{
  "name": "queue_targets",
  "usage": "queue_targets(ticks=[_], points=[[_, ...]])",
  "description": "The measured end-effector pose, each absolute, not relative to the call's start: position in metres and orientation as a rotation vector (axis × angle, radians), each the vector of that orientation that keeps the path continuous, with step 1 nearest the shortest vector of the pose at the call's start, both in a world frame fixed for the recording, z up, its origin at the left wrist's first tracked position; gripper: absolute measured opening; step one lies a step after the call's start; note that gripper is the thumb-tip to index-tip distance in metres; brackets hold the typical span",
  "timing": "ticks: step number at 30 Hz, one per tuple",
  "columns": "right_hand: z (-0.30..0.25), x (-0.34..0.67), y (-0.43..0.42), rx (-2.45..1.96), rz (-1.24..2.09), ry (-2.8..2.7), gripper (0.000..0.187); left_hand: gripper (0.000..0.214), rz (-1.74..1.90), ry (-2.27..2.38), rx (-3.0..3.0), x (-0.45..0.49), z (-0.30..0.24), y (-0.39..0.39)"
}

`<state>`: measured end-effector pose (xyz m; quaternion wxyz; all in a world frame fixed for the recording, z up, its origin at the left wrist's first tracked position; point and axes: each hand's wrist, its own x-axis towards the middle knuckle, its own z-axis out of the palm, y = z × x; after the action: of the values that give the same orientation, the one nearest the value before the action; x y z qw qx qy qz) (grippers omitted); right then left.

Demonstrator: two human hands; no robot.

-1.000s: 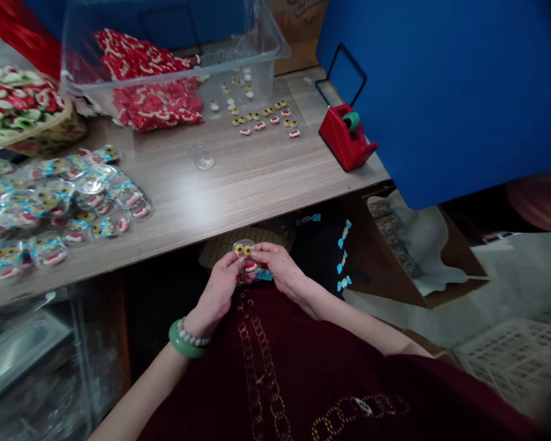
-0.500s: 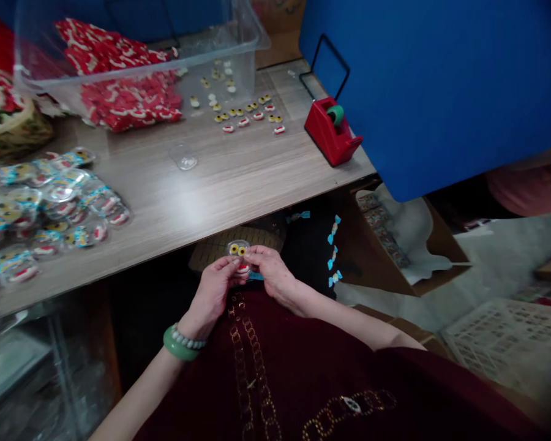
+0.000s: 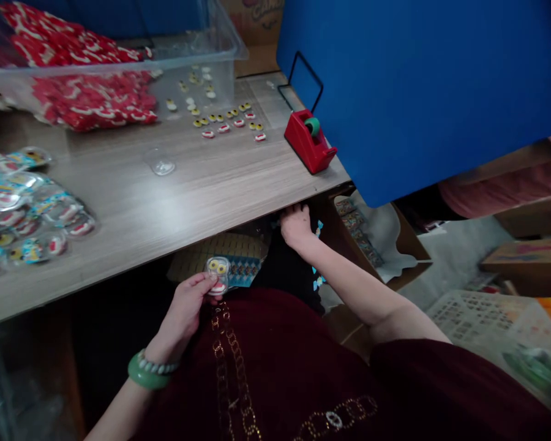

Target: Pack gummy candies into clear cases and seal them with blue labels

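My left hand (image 3: 186, 303) pinches a small clear plastic capsule (image 3: 217, 274) with two yellow eye candies and a red-and-white mouth candy inside, held over my lap just below the table edge. My right hand (image 3: 296, 224) is stretched forward under the table's front edge, beside small blue sticker strips (image 3: 318, 229); its fingertips are hidden in the shadow there. A green bangle and a bead bracelet sit on my left wrist.
On the wooden table (image 3: 188, 190) lie a heap of filled capsules (image 3: 22, 208) at the left, an empty clear capsule half (image 3: 160, 165), rows of loose eye and mouth candies (image 3: 229, 119), a clear bin with red candies (image 3: 92, 73) and a red tape dispenser (image 3: 308, 142). A blue panel (image 3: 417, 86) stands right.
My right hand has let go of the capsule and moved forward and right, under the table edge. The left hand keeps the capsule alone. The view has swung right.
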<state>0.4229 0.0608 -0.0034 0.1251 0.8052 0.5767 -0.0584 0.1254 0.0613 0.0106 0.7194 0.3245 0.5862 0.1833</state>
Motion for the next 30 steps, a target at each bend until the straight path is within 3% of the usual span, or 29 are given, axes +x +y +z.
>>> queue_targets(ticks=[7,12,14,18,20,26,30], points=[[-0.004,0.423,0.063,2.396,-0.189,1.638,0.034,0.034,0.439,1.27,0.688,0.119,0.009,0.06],[0.014,0.401,0.043,2.396,-0.344,1.823,0.02,0.025,0.466,1.229,0.672,0.116,0.01,0.06],[0.024,0.381,0.033,2.533,-0.661,1.915,0.015,0.022,0.477,1.219,0.651,0.114,0.009,0.06],[0.04,0.322,0.022,2.631,-2.077,1.822,0.012,0.021,0.496,1.222,0.653,0.113,0.008,0.06],[0.039,0.295,0.022,2.457,-2.555,1.682,0.014,0.021,0.523,1.241,0.661,0.114,0.009,0.058],[0.016,0.265,0.025,2.563,-2.406,1.666,0.016,0.02,0.54,1.238,0.708,0.116,0.011,0.055],[0.011,0.268,0.026,2.552,-2.562,1.486,0.006,0.011,0.501,1.296,0.685,0.115,0.011,0.055]])
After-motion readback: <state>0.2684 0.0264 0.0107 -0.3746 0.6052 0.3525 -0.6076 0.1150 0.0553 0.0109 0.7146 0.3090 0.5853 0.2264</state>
